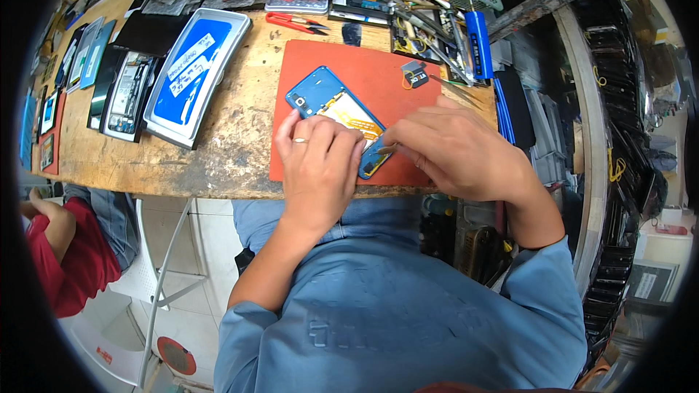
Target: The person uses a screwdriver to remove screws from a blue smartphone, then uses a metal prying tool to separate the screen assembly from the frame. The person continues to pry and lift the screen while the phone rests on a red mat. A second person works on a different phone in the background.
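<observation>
A blue smartphone (348, 118) with its back off lies slantwise on an orange-red mat (313, 58). Its white battery area and orange flex cable are exposed. My left hand (318, 156), with a ring on one finger, grips the phone's left edge, its fingertips lying over the inside. Over the phone's lower right end, my right hand (455, 147) is closed in a pinch. A small, thin brownish piece (386, 150) shows at those fingertips, too small to name. A small dark part with a yellow rubber band (414, 76) sits farther up the mat.
Red-handled cutters (295, 23) lie beyond the mat. Tweezers and other hand tools (437, 36) crowd the back right, beside a blue screwdriver-like tool (478, 45). A clear-lidded blue tray (196, 76) and opened phones (129, 94) stand left. Another person in red (73, 254) sits at far left.
</observation>
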A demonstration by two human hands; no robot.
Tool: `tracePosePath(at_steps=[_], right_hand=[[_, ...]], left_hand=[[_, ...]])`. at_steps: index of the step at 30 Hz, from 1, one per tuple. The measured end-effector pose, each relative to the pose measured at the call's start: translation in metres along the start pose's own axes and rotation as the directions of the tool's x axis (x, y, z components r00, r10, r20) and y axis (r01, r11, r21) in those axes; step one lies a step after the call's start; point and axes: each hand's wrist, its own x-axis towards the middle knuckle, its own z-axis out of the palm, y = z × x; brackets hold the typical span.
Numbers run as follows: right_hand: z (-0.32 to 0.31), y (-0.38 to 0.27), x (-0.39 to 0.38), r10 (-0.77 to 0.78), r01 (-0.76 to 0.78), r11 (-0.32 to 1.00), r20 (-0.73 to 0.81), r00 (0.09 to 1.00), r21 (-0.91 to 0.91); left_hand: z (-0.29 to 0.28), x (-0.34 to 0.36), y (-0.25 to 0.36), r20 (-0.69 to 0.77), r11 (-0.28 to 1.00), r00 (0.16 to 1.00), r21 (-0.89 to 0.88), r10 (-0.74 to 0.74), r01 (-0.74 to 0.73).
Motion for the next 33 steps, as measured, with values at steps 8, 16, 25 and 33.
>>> tracePosePath(at_steps=[8,16,25,33], right_hand=[[0.002,-0.007,-0.002,0.003,-0.003,1.0,0.025,1.0,-0.001],[0.009,-0.007,-0.003,0.008,0.002,0.995,-0.103,0.995,0.101],[0.017,-0.005,0.001,0.002,0.09,0.972,-0.394,0.919,0.215],[0.024,0.004,-0.007,0.061,0.001,0.982,-0.33,0.942,0.186]], left_hand=[[-0.003,0.0,-0.003,-0.008,0.997,0.999,-0.069,-0.046,0.045],[-0.014,0.003,-0.008,0.071,0.987,0.997,-0.157,-0.028,0.038],[-0.012,0.002,-0.003,0.077,0.995,0.997,-0.093,-0.013,0.021],[-0.01,0.003,-0.001,0.054,0.993,0.997,-0.106,-0.054,0.059]])
